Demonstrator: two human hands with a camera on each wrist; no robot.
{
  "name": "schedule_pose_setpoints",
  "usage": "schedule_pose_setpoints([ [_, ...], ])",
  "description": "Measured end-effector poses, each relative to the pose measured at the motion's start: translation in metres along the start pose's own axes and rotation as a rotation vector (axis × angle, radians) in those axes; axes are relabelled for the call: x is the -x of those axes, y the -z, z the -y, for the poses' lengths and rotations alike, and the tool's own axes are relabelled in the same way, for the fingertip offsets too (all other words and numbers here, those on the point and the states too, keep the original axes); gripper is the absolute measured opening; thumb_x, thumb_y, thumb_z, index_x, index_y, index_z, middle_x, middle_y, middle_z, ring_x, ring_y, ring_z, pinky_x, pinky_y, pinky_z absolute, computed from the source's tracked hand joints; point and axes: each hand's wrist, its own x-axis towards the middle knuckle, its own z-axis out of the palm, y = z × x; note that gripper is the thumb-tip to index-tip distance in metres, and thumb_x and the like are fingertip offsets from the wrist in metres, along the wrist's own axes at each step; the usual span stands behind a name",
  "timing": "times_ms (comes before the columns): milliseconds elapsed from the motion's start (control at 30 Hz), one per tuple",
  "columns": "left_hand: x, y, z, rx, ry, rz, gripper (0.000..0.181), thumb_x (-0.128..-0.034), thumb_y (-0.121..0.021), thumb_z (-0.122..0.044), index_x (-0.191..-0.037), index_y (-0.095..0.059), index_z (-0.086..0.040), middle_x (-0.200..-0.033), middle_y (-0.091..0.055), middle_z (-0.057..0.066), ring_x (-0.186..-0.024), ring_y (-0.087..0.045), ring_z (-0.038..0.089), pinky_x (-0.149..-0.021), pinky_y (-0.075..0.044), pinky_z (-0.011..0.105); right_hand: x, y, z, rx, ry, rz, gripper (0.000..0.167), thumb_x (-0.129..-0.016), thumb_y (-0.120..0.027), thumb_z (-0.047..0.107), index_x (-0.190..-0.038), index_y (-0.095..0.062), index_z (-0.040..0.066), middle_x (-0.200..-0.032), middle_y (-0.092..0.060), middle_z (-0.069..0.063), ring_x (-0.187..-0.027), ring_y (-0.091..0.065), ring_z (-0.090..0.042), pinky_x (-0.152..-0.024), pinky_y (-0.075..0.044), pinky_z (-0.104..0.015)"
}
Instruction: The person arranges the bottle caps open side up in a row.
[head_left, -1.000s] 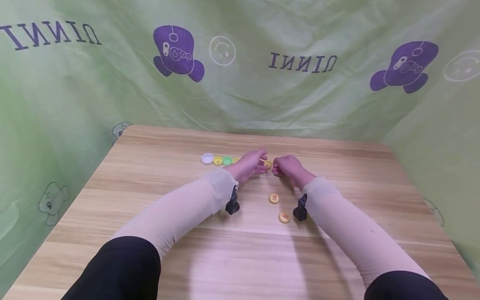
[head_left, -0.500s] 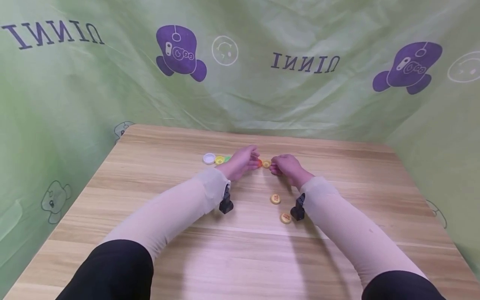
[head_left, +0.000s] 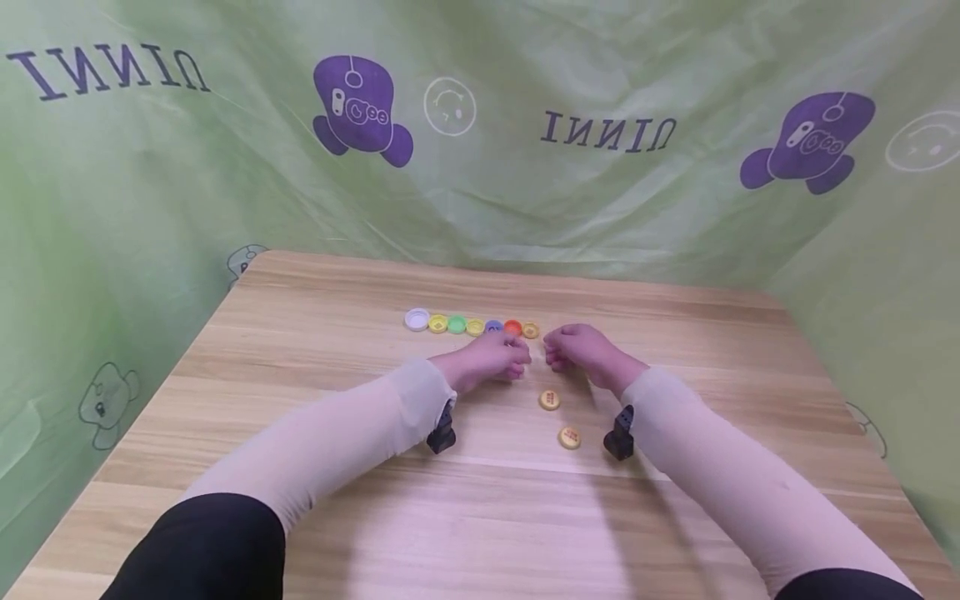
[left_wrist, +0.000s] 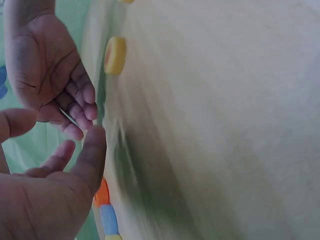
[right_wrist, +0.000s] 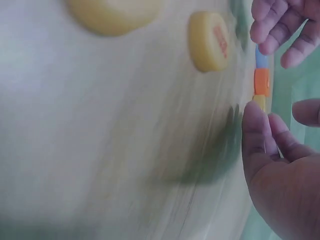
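Observation:
Several bottle caps lie in a row across the table in the head view: a white cap (head_left: 417, 319), a green cap (head_left: 457, 324), a blue cap (head_left: 493, 326), a red-orange cap (head_left: 513, 327) and a gold cap (head_left: 531, 330) at the right end, with yellow ones among them. My left hand (head_left: 487, 359) hovers just in front of the blue and red-orange caps, fingers relaxed, holding nothing. Opposite it, my right hand (head_left: 587, 350) is near the gold cap, its fingers loosely bent and apart from the thumb. In the right wrist view the orange cap (right_wrist: 261, 82) shows beyond the fingertips.
Two loose yellow caps with red print, a farther cap (head_left: 550, 400) and a nearer cap (head_left: 569, 437), lie on the wooden table (head_left: 465, 517) between my forearms. A green printed cloth (head_left: 480, 200) hangs behind the table and at its sides.
Both hands have drawn back from the row toward me, and the right has shifted slightly right. The blue, red-orange and second yellow caps, earlier partly covered by my left hand, now show.

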Motion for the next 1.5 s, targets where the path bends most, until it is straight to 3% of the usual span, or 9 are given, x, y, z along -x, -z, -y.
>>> schedule_pose_setpoints([
  [133, 0.008, -0.006, 0.0, -0.056, -0.001, 0.051, 0.031, -0.0993, -0.062, -0.003, -0.127, -0.058, 0.01, -0.109, -0.067, 0.016, -0.093, -0.068, 0.023, -0.087, -0.06, 0.031, 0.011, 0.007, -0.003, 0.127, 0.02, 0.045, 0.034, -0.104, -0.051, 0.01, -0.124, -0.059, -0.017, -0.095, -0.067, -0.012, -0.083, -0.062, -0.014, -0.079, -0.058, -0.026],
  [300, 0.012, -0.011, 0.002, -0.105, -0.001, 0.099, 0.023, -0.0969, -0.064, -0.002, -0.118, -0.061, 0.008, -0.1, -0.068, 0.017, -0.086, -0.067, 0.024, -0.083, -0.061, 0.032, 0.023, 0.013, -0.008, 0.196, 0.021, 0.104, 0.031, -0.103, -0.054, 0.01, -0.119, -0.061, -0.015, -0.094, -0.068, -0.012, -0.082, -0.063, -0.015, -0.077, -0.056, -0.026],
  [667, 0.018, -0.023, 0.002, -0.163, 0.05, 0.114, 0.023, -0.0942, -0.067, 0.0, -0.115, -0.064, 0.009, -0.095, -0.07, 0.014, -0.086, -0.07, 0.023, -0.08, -0.062, 0.031, 0.042, 0.015, -0.022, 0.166, -0.027, 0.16, 0.029, -0.099, -0.059, 0.001, -0.122, -0.06, -0.015, -0.093, -0.07, -0.012, -0.08, -0.065, -0.013, -0.076, -0.06, -0.027],
  [833, 0.022, -0.024, 0.003, -0.172, 0.044, 0.127, 0.03, -0.0909, -0.069, 0.005, -0.119, -0.063, 0.012, -0.095, -0.071, 0.015, -0.087, -0.071, 0.023, -0.081, -0.062, 0.03, 0.045, 0.01, -0.024, 0.144, -0.03, 0.166, 0.031, -0.093, -0.062, 0.0, -0.121, -0.06, -0.015, -0.094, -0.07, -0.01, -0.08, -0.065, -0.012, -0.076, -0.059, -0.025],
  [1000, 0.021, -0.027, 0.004, -0.19, 0.018, 0.136, 0.039, -0.0887, -0.069, 0.006, -0.126, -0.061, 0.014, -0.1, -0.071, 0.014, -0.09, -0.071, 0.024, -0.084, -0.061, 0.029, 0.047, 0.0, -0.025, 0.128, -0.01, 0.149, 0.031, -0.091, -0.063, -0.001, -0.119, -0.061, -0.014, -0.099, -0.069, -0.011, -0.083, -0.066, -0.012, -0.079, -0.06, -0.026],
  [1133, 0.016, -0.031, 0.005, -0.163, 0.014, 0.116, 0.034, -0.0915, -0.066, 0.005, -0.124, -0.061, 0.015, -0.099, -0.071, 0.016, -0.088, -0.071, 0.024, -0.084, -0.061, 0.03, 0.047, -0.007, -0.025, 0.145, 0.009, 0.125, 0.032, -0.09, -0.065, -0.002, -0.12, -0.061, -0.014, -0.102, -0.069, -0.013, -0.086, -0.065, -0.014, -0.082, -0.06, -0.029],
  [1500, 0.007, -0.032, 0.013, -0.091, 0.043, 0.043, 0.024, -0.098, -0.057, 0.003, -0.118, -0.065, 0.014, -0.089, -0.069, 0.012, -0.075, -0.063, 0.015, -0.077, -0.061, 0.026, 0.045, -0.02, -0.031, 0.31, 0.095, 0.005, 0.025, -0.082, -0.077, -0.002, -0.105, -0.066, -0.005, -0.094, -0.068, -0.01, -0.084, -0.062, -0.017, -0.073, -0.055, -0.025],
])
